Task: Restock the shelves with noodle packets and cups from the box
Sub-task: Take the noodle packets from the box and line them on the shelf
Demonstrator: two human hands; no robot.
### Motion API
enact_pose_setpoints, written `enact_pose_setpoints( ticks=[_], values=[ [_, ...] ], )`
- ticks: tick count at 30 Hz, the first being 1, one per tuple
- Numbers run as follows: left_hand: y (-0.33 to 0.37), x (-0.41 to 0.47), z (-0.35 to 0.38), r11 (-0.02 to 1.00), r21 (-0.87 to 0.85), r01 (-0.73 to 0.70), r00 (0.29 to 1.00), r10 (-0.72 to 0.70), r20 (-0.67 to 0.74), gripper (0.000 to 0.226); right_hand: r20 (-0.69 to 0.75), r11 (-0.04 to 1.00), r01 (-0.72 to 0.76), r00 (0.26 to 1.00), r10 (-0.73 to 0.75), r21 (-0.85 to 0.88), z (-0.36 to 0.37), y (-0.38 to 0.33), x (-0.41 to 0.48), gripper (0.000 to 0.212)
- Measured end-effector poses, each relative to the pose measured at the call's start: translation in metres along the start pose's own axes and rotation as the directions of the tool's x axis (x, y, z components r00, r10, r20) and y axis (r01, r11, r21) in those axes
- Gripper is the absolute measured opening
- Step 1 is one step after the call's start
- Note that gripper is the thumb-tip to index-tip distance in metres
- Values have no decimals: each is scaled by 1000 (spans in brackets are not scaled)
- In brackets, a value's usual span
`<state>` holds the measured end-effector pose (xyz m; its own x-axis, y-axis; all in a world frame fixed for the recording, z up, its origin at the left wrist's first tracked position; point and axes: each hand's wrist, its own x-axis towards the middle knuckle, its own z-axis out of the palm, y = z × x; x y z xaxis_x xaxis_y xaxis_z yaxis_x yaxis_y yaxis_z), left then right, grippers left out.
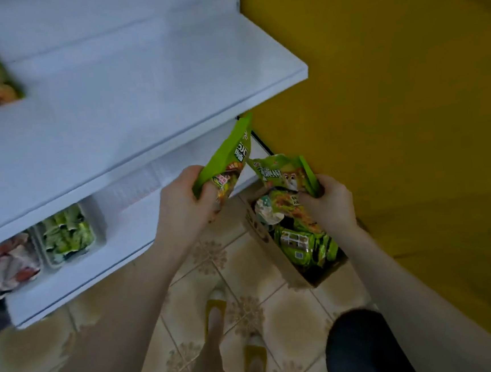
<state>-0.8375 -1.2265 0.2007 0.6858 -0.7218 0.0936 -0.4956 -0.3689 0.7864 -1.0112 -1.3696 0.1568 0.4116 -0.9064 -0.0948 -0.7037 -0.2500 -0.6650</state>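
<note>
I am gripping a green noodle packet (226,162) in my left hand (185,204), fingers clamped on its lower edge, its long axis running up and away toward the white shelf (128,86). My right hand (327,198) is pinching a second packet (283,170) by its crimped end, lying across, just above the box (277,260). Both look light, crinkly and slippery, likely brittle inside, so I am judging the sealed edges the safest hold.
</note>
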Motion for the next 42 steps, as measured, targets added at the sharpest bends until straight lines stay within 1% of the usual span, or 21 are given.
enact_pose_setpoints(
  ticks=[3, 6, 10, 12, 14, 15, 18, 20, 23, 26, 28, 32, 34, 36, 37, 39, 42],
  values=[
    [4, -21, -45, 999, -31, 26, 988, -30, -150, 15, 48, 995, 96, 994, -97, 19, -5, -38, -8, 14],
    [-2, -38, -89, 997, -42, 66, 956, -76, -282, 15, 93, 976, 208, 973, -212, 59, 0, -82, -15, 14],
    [-25, -55, -149, 987, -63, 151, 885, -163, -437, 13, 164, 934, 337, 921, -353, 118, 30, -145, -19, 10],
    [-41, -61, -177, 973, -97, 207, 839, -228, -494, 12, 203, 916, 379, 894, -399, 133, 53, -177, -17, 17],
    [-58, -64, -204, 963, -119, 244, 793, -268, -547, 17, 234, 904, 402, 873, -427, 147, 78, -210, -16, 21],
    [-66, -65, -217, 959, -119, 256, 776, -277, -567, 17, 245, 900, 403, 867, -434, 168, 89, -225, -16, 23],
    [-86, -65, -250, 948, -125, 293, 725, -305, -617, 4, 265, 888, 385, 855, -445, 250, 123, -264, -13, 23],
    [-95, -63, -268, 936, -128, 328, 683, -328, -653, 7, 274, 886, 375, 853, -445, 271, 143, -284, -8, 24],
    [-105, -58, -283, 925, -176, 338, 631, -361, -687, 6, 294, 887, 347, 851, -435, 306, 166, -306, 5, 24],
    [-115, -47, -287, 907, -210, 364, 569, -395, -721, 7, 335, 876, 320, 832, -442, 361, 186, -323, 27, 17],
    [-119, -36, -285, 889, -236, 391, 520, -425, -741, 7, 363, 866, 279, 822, -439, 415, 197, -335, 45, 16],
    [-125, -8, -272, 845, -301, 441, 410, -489, -770, 7, 412, 850, 163, 819, -399, 501, 216, -351, 95, 23],
    [-127, 6, -265, 828, -340, 445, 352, -511, -784, 7, 413, 848, 152, 821, -394, 507, 225, -358, 121, 27],
    [-129, 17, -261, 826, -351, 441, 325, -511, -796, 7, 395, 857, 163, 835, -384, 489, 233, -362, 142, 29],
    [-129, 20, -262, 829, -345, 440, 324, -505, -800, 7, 385, 862, 165, 843, -375, 479, 235, -363, 150, 29],
    [-136, 31, -259, 825, -357, 437, 291, -505, -812, 7, 382, 872, 184, 844, -376, 453, 247, -366, 171, 29],
    [-142, 45, -256, 841, -342, 420, 290, -481, -827, 7, 387, 862, 138, 851, -355, 488, 261, -370, 190, 33]
  ],
)
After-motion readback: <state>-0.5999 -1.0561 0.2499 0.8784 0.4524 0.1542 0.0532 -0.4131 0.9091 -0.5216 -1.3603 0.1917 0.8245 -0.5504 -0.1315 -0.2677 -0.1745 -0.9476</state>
